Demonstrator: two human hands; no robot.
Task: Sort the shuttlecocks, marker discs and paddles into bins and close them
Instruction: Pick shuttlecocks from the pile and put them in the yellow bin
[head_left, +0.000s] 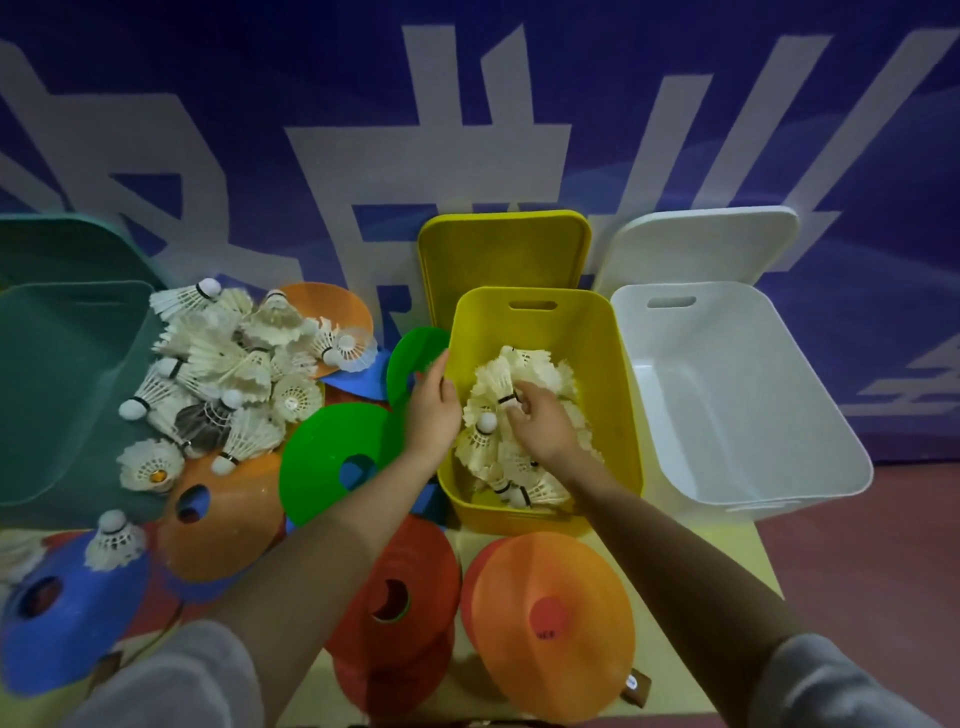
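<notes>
The yellow bin (618, 364) stands open in the middle and holds several white shuttlecocks (524, 467). My right hand (543, 423) is inside it, fingers curled on the cork end of one shuttlecock (501, 382). At the bin's left rim, my left hand (434, 410) hovers with straight fingers and holds nothing. A loose pile of shuttlecocks (223, 364) lies to the left. Marker discs lie around: green (322, 467), orange (234, 530), blue (72, 629), a red stack (400, 571) and a large orange one (561, 587). No paddle is in view.
An open white bin (727, 395) stands right of the yellow one, its lid (701, 244) leaning on the blue wall. The yellow lid (504, 249) leans behind its bin. A teal bin (52, 389) and teal lid (57, 244) are at far left.
</notes>
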